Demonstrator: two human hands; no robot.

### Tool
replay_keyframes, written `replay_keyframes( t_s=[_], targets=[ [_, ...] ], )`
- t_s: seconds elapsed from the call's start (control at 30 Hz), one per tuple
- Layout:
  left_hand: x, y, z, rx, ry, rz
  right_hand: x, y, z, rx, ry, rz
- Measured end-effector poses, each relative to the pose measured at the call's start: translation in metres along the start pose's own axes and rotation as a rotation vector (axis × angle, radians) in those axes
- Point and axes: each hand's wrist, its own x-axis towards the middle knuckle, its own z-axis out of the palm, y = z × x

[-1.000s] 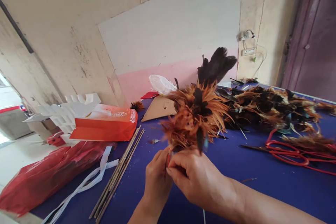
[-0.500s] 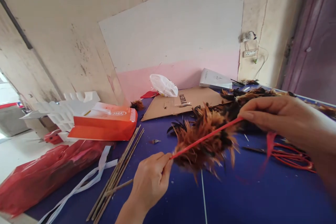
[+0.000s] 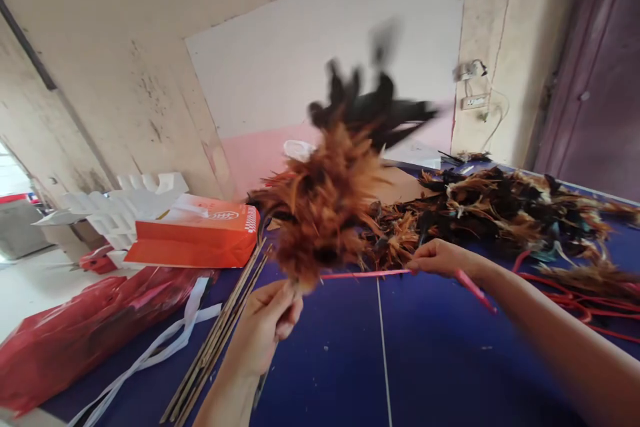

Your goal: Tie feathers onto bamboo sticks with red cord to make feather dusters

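The feather bundle (image 3: 325,213) has swung upright above the table (image 3: 450,367), the left hand (image 3: 266,320) wrapped closed round its base. The red ribbon (image 3: 370,274) now stretches right, apparently taut, pinched by the right hand (image 3: 445,259).

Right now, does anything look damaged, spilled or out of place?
The cream wall at left looks damaged: dark patches mar it. The feather bundle in the left hand is partly blurred; nothing else stands out.
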Motion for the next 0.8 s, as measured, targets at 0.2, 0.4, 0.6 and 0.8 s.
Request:
replay_keyframes(
  t_s=[0.2,0.4,0.6,0.8],
  targets=[
    [0.013,-0.001,-0.001,-0.204,0.236,-0.065,-0.013,-0.021,0.000,0.038,-0.216,-0.051],
    [0.016,-0.008,-0.002,-0.264,0.244,-0.101,-0.017,-0.017,-0.007,0.130,-0.147,-0.008],
    [0.021,-0.018,-0.004,-0.185,0.321,-0.069,-0.026,-0.028,-0.007,0.231,-0.055,-0.085],
    [0.022,-0.019,0.000,-0.141,0.356,-0.114,-0.036,-0.042,-0.008,0.229,-0.231,-0.156]
  ],
)
